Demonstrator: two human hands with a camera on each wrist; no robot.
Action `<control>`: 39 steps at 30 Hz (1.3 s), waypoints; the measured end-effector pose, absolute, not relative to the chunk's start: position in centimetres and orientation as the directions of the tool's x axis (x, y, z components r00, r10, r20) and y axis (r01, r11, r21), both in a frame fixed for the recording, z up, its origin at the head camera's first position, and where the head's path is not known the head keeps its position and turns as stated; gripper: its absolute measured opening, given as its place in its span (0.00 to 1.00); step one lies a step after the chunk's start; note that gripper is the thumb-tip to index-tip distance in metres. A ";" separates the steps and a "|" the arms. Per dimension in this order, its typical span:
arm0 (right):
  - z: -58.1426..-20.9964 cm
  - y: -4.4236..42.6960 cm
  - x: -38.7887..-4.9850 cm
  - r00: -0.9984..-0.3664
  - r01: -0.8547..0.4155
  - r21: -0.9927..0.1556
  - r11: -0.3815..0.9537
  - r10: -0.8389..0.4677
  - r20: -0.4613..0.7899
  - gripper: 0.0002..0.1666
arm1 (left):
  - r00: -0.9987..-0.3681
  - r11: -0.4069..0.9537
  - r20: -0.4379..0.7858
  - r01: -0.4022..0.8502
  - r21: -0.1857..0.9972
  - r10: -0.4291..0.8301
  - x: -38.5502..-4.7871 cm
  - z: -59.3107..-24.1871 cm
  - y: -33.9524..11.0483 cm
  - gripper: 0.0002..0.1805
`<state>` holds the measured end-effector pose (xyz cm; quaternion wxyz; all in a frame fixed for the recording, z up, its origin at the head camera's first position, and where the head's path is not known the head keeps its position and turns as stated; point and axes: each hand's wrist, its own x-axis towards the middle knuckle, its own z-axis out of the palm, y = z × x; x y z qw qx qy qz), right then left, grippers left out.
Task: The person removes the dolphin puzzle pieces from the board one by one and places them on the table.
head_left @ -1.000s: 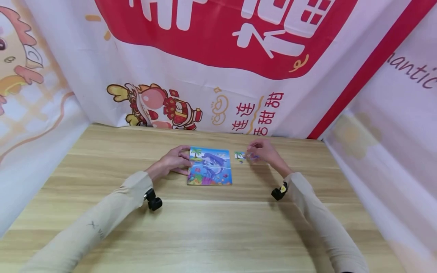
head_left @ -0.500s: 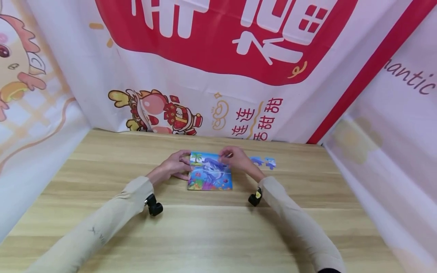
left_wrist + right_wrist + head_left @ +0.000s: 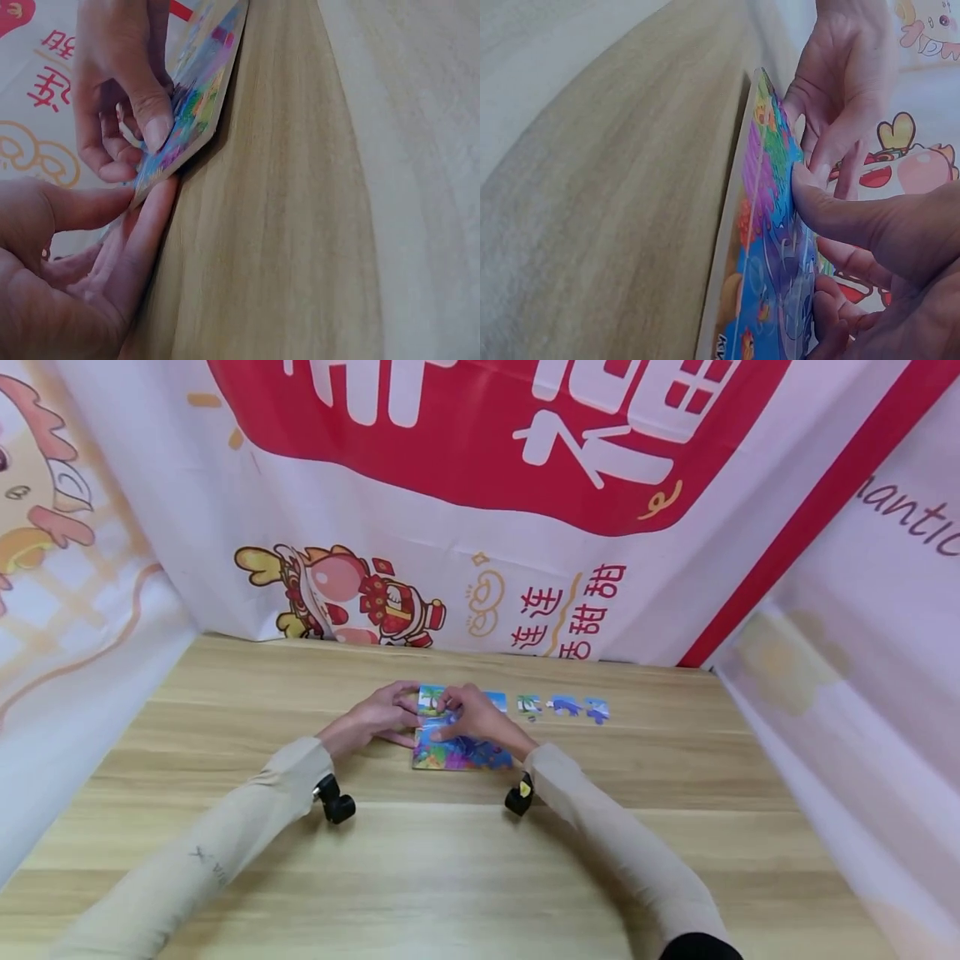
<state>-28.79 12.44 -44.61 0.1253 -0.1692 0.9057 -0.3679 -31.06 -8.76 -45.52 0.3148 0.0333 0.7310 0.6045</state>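
Note:
A colourful sea-picture puzzle board lies on the wooden table. At its left edge the left hand grips it, thumb on top and fingers beneath, as the left wrist view shows on the board's corner. Over the upper left part, the right hand has its fingers curled. Its thumb touches the picture in the right wrist view. A thin pale curved edge, seemingly a puzzle piece's, shows among the right fingers; most of it is hidden.
Right of the board lie three loose pieces: one with a palm tree, one purple and blue, one blue and white. Printed cloth hangs behind the table and at both sides.
The right hand has moved left from the loose pieces, across the board to its upper left part. All three loose pieces are now uncovered. The left hand has stayed at the board's edge.

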 end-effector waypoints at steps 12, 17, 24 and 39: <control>-44.7 12.3 -29.2 -0.903 -0.215 -0.705 0.676 -0.412 -0.120 0.22 | -0.735 0.184 -0.386 -0.344 0.921 0.557 -31.4 -45.8 -10.1 0.46; -45.0 12.5 -29.1 -0.911 -0.215 -0.737 0.640 -0.404 -0.085 0.21 | -0.747 0.184 -0.396 -0.355 0.917 0.534 -31.3 -45.9 -10.0 0.46; -45.3 12.7 -29.0 -0.914 -0.245 -0.754 0.610 -0.404 -0.029 0.18 | -0.751 0.215 -0.397 -0.334 0.918 0.527 -31.4 -45.9 -9.8 0.46; -45.6 12.8 -28.8 -0.916 -0.278 -0.756 0.592 -0.401 0.022 0.13 | -0.766 0.213 -0.384 -0.319 0.923 0.515 -31.0 -46.0 -10.0 0.44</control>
